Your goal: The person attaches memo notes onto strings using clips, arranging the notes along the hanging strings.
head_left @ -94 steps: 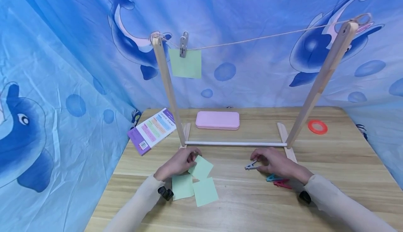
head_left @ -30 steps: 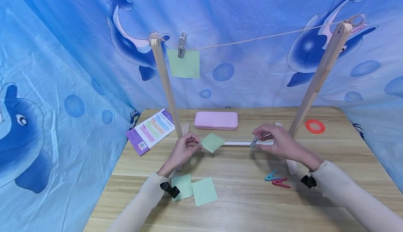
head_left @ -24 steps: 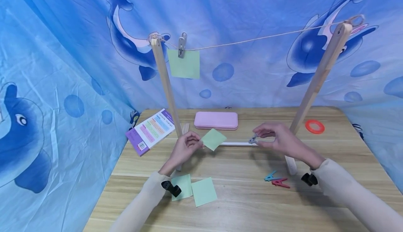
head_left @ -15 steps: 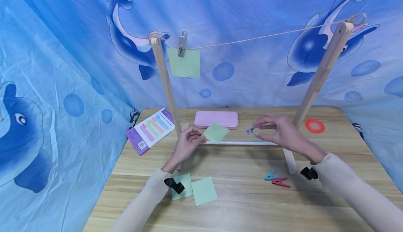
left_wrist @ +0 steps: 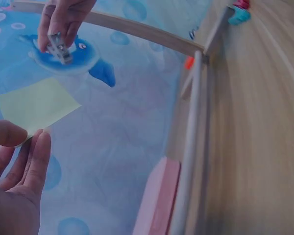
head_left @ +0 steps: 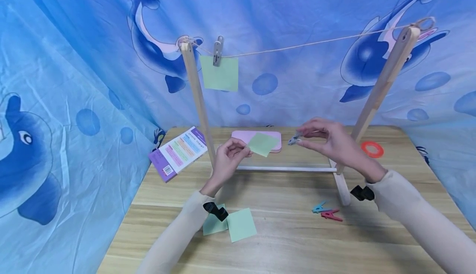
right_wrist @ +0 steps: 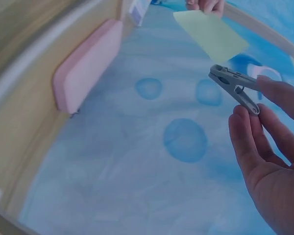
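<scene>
My left hand (head_left: 229,161) pinches one corner of a green sticky note (head_left: 263,144), held in the air in front of the pink case. In the left wrist view the note (left_wrist: 38,104) rises from between thumb and fingers. A grey clothespin (head_left: 293,138) is gripped in my right hand (head_left: 332,141), a little right of the note and apart from it. The right wrist view shows this clothespin (right_wrist: 234,88) between thumb and fingertips, its tip toward the note. Above, a string (head_left: 297,48) spans two posts, and another grey clothespin (head_left: 218,51) holds a green note (head_left: 220,75) on it.
Two more green notes (head_left: 241,225) lie on the wooden table (head_left: 282,241). A teal clothespin (head_left: 319,208) and a red clothespin (head_left: 332,215) lie at right. Behind are a pink case (head_left: 238,135), a purple-and-white booklet (head_left: 178,154) and an orange ring (head_left: 372,149). A white rod (head_left: 286,169) joins the posts.
Both hands have risen from the table, the left with the sticky note and the right with the grey clothespin. The left has also shifted rightward. The hanging note stays on the string.
</scene>
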{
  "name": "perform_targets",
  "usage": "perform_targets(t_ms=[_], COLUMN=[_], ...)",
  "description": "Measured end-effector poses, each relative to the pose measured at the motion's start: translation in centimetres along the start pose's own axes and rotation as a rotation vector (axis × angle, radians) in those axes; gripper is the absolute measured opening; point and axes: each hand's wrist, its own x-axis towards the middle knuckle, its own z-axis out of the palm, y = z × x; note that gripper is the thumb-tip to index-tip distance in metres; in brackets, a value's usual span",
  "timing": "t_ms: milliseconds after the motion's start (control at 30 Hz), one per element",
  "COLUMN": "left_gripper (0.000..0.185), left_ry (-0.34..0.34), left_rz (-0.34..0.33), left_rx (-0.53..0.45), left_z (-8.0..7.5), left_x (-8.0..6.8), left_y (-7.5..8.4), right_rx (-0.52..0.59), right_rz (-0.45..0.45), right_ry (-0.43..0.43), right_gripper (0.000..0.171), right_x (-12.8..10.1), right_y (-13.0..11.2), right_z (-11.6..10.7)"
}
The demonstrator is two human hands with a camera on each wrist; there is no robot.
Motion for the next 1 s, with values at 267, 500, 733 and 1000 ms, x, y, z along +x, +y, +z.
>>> perform_targets(t_ms=[267,500,733,1000], left_gripper=[0.022,0.015,0.014,0.012], left_ry=[0.027,0.038,0.080,0.076], left_rz=[0.053,0.062,0.082,0.129], left_rx=[-0.105,-0.229,-0.294,-0.296], left_z=[1.9,3.6,4.5,4.9], left_x=[1.4,2.3,3.2,4.3], left_y=[1.1,2.0,3.2,4.5], right_rx=[-0.009,-0.059,-0.156,-0.182], right_rz=[-0.081,-0.196,-0.270,-0.312], right_ry=[0.061,0.103,0.111,0.121], right_gripper=[0.031,0.031,0.032,0.032], right_x=[1.2,2.2,3.5,4.7], right_y=[-2.0,-3.7,-6.1,-8.4], right_z=[-1.4,-2.7,-4.2,-5.6])
